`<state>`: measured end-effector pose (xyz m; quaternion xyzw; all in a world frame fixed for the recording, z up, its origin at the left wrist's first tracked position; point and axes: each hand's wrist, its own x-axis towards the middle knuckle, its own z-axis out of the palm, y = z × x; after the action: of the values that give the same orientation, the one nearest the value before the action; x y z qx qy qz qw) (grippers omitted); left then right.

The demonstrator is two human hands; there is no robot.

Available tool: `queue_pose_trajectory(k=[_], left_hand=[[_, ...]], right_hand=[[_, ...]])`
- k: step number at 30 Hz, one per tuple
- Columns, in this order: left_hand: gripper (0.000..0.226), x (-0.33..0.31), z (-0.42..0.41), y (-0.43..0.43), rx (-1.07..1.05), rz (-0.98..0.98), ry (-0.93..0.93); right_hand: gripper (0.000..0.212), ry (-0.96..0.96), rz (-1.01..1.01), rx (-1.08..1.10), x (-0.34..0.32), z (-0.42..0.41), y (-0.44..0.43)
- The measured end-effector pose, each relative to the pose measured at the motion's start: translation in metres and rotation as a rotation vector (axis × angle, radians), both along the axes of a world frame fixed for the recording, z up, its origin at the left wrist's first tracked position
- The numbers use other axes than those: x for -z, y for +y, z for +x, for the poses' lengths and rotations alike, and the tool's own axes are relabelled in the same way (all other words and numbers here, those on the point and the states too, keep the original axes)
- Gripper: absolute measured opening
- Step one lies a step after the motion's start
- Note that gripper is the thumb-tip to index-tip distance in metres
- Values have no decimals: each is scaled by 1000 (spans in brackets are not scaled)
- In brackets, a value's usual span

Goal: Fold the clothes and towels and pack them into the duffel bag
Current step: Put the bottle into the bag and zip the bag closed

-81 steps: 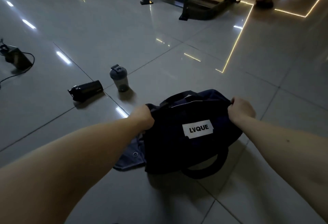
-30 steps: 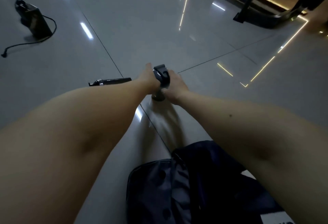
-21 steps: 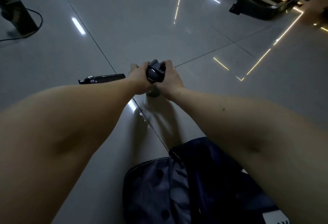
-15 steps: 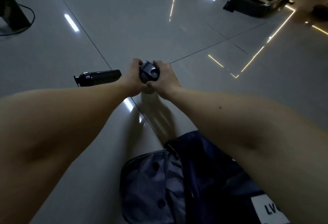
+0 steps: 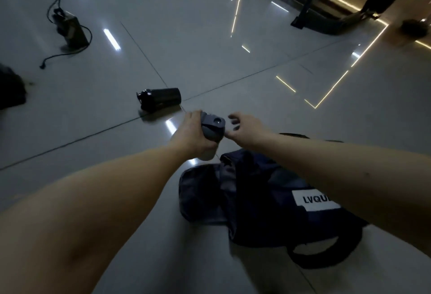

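Head view, left hand [image 5: 190, 136] gripping bottle [image 5: 213, 125], duffel bag [image 5: 256, 200] just beside

I'm on one wide head-worn camera, aimed forward and down, close above the duffel bag [image 5: 258, 202] on the tiled floor [image 5: 205, 37].

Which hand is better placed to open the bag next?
Right. The right hand is free, fingers spread beside the bottle, its arm above the bag. The left hand grips the bottle.
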<state>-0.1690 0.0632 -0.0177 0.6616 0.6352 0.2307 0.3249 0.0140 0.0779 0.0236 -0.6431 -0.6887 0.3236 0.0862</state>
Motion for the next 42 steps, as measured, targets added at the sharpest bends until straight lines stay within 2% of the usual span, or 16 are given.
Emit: queue_pose_trajectory(k=[4,5,7,11,13,15,17,20,24,28,34,39,42], left_hand=[[92,17,18,-64,-139,-39,27],[91,25,21,-75,-161,-40,17],[89,36,26,-92,-177,-58,0],[92,51,31,-106,-121,-115,-34],[94,57,33,-111,-90,-145,-22],[97,62,33,-115,-65,-168,-3],[96,65,33,-118,-46,-158,3],[96,67,31,-122,22,-138,28],[112,65,37,-131,155,-144,117],[111,61,48,-139,192,-104,171],[103,42,61,-146,201,-7,23],[109,50,66,-163,382,-50,35],[105,60,81,-174,355,-71,41]], right_hand=[[27,-195,82,112,4,14,-78],[23,-228,84,118,5,14,-95],[37,-277,41,122,13,10,-124],[82,-394,-2,213,35,5,-147],[93,-466,-44,267,46,2,-150],[87,-515,-74,276,55,1,-151],[64,-572,-86,207,58,4,-153],[40,-473,-119,196,53,13,-152],[15,-249,-56,245,34,32,-154],[8,-74,-11,283,15,60,-166],[25,56,-40,181,6,89,-181],[23,82,-73,223,4,96,-180],[21,115,-108,219,7,93,-182]])
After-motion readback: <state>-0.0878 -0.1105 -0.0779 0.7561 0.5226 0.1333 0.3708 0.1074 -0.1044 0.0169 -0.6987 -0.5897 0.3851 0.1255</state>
